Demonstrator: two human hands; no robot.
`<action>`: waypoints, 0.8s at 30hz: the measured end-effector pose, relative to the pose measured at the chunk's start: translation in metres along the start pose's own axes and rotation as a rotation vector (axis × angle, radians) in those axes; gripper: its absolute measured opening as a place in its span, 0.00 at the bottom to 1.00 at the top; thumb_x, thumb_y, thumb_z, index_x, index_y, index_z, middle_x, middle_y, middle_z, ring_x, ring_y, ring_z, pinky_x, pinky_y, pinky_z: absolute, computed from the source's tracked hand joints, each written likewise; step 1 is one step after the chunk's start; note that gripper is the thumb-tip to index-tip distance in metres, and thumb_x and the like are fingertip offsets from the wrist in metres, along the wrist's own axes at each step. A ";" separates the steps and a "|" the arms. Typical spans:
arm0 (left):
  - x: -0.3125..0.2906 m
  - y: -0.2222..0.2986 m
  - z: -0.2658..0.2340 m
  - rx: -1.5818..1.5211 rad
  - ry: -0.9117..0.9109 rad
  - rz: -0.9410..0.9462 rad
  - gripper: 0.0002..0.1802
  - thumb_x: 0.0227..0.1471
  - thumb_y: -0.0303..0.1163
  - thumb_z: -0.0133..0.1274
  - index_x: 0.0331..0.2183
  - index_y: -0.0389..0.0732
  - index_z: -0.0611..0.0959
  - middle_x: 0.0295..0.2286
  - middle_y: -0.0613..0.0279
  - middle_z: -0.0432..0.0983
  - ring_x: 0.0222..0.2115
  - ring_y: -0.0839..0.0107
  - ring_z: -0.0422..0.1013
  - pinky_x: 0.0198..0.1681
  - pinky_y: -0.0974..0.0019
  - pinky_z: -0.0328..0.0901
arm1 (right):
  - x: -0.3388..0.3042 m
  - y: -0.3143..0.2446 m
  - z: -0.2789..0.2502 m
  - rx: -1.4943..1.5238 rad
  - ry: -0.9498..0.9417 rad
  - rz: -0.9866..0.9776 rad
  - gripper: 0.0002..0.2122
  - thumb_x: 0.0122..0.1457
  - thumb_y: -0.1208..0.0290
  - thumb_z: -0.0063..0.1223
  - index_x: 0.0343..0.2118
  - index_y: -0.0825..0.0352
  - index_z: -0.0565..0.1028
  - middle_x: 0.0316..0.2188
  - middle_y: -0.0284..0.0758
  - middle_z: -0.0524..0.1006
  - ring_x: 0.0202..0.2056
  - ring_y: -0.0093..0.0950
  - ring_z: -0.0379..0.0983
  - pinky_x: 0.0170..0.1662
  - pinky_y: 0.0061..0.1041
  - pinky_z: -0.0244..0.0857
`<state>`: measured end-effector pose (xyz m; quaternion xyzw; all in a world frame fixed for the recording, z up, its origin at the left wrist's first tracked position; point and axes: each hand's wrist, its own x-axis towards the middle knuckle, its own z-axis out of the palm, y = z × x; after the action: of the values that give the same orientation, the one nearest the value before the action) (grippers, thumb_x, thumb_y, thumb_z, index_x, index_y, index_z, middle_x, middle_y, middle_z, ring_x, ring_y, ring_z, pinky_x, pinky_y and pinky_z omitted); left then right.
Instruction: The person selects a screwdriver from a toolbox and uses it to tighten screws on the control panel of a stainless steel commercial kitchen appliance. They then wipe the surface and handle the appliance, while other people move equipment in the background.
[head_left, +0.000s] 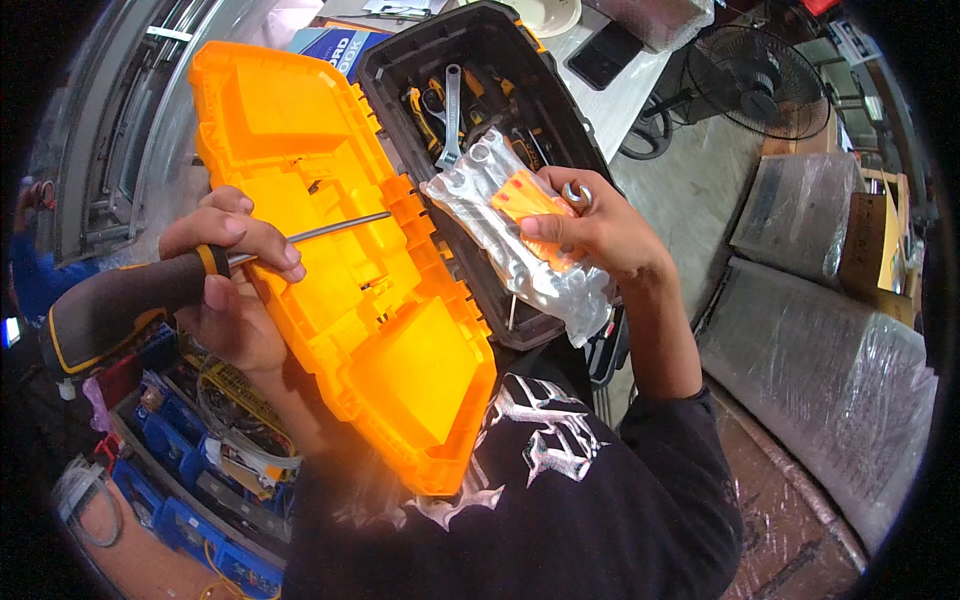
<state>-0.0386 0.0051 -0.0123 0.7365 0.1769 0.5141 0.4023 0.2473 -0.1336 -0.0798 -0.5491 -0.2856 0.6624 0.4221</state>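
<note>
A screwdriver (pixel 130 305) with a thick grey-black handle and yellow trim is in my left hand (pixel 235 245), its metal shaft crossing over the yellow lid. The same hand's fingers lie against the outer edge of that lid (pixel 290 110). The lid stands open on a black toolbox (pixel 395 60). Over the box's near part, my right hand (pixel 600 225) grips a clear plastic bag of combination wrenches (pixel 500 240) with an orange plastic holder inside. Deeper in the box lie an adjustable wrench (pixel 452 110) and several black-and-yellow tools, partly covered.
A black phone (pixel 605 55) lies on the white table (pixel 640 85) beside the box. Past it stands a black fan (pixel 758 80). Plastic-wrapped boxes (pixel 810 360) stand at the right. Blue bins (pixel 190 520) with cables and parts sit low at the left.
</note>
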 end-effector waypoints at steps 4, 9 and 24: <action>0.000 0.001 0.000 0.001 0.004 -0.011 0.21 0.63 0.50 0.47 0.42 0.40 0.74 0.19 0.66 0.75 0.21 0.76 0.69 0.52 0.60 0.55 | 0.014 0.009 -0.005 -0.233 0.041 -0.091 0.16 0.55 0.63 0.70 0.39 0.69 0.77 0.27 0.26 0.76 0.27 0.14 0.70 0.31 0.16 0.64; 0.000 0.000 0.001 -0.002 0.011 -0.003 0.22 0.63 0.50 0.48 0.42 0.40 0.74 0.19 0.66 0.76 0.21 0.77 0.68 0.51 0.59 0.55 | 0.040 0.030 0.001 -0.824 0.159 -0.199 0.20 0.54 0.62 0.66 0.42 0.73 0.77 0.35 0.49 0.79 0.37 0.43 0.77 0.43 0.37 0.71; -0.008 -0.011 -0.005 -0.025 0.034 0.041 0.23 0.67 0.51 0.42 0.45 0.40 0.73 0.22 0.66 0.75 0.23 0.76 0.69 0.55 0.58 0.57 | -0.066 0.023 -0.024 -0.164 0.678 -0.368 0.27 0.74 0.51 0.33 0.47 0.73 0.77 0.27 0.29 0.71 0.31 0.20 0.67 0.37 0.21 0.60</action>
<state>-0.0451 0.0081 -0.0250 0.7261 0.1621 0.5367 0.3980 0.2677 -0.2046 -0.0728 -0.7083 -0.2753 0.3318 0.5589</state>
